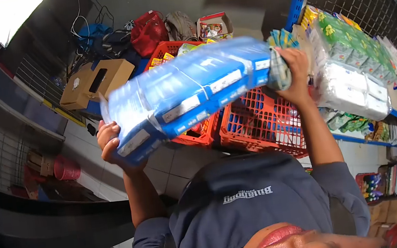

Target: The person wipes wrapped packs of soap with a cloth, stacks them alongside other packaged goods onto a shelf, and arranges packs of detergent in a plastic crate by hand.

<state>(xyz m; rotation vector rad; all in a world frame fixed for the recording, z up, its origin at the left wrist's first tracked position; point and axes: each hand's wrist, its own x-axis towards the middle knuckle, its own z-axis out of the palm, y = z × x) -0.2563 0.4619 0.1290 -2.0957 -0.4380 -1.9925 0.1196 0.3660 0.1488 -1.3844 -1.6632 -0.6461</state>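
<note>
A long blue pack wrapped in clear plastic [188,87], blurred by motion, is held up in front of my chest, its left end lower than its right. White label strips run along its near side. My left hand [109,140] is closed round the lower left end. At the right end, my right hand [294,68] grips a checkered cloth [279,70] that lies against the pack. Below the pack, a red plastic crate [262,128] is partly covered by it. Another red crate [202,133] shows to its left.
To the right, a blue-edged shelf [356,139] bears white packs [352,88] and green packs [355,40]. Behind the crates are a red bag [148,34] and a small open box [214,25]. Cardboard boxes [114,76] stand at left, with a pink bucket [67,168] on the floor.
</note>
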